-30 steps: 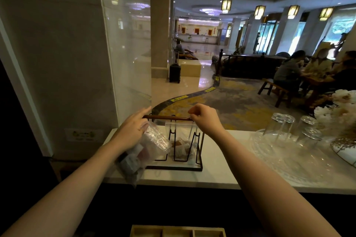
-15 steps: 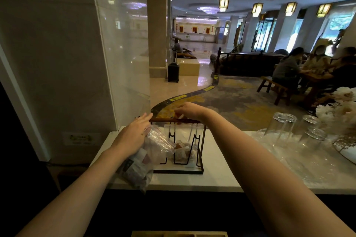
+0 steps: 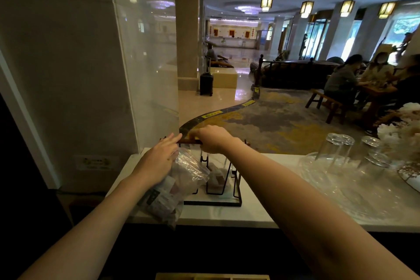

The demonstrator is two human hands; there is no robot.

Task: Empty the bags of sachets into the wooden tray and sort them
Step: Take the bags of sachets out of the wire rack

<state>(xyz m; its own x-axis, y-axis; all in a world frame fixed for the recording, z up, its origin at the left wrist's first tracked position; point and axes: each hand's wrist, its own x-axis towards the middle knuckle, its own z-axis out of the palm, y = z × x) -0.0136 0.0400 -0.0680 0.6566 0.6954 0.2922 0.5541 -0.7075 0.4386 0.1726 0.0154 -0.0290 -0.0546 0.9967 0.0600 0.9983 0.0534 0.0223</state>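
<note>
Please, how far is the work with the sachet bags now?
Early stage. Done: nothing emptied yet. In hand: the left hand holds one clear bag of sachets beside the black wire rack; the right hand grips the rack's wooden bar. Left: emptying and sorting into the wooden tray.

Pale wooden compartment tray (image 3: 212, 277) cut off by the bottom edge, only its far rim showing. Printing on the sachets inside the crumpled clear plastic bag (image 3: 177, 186) too blurred to read. Fingertips of the right hand (image 3: 210, 138) hidden behind the brown wooden bar of the black wire rack (image 3: 223, 188). Faces of seated people at far right blurred.
</note>
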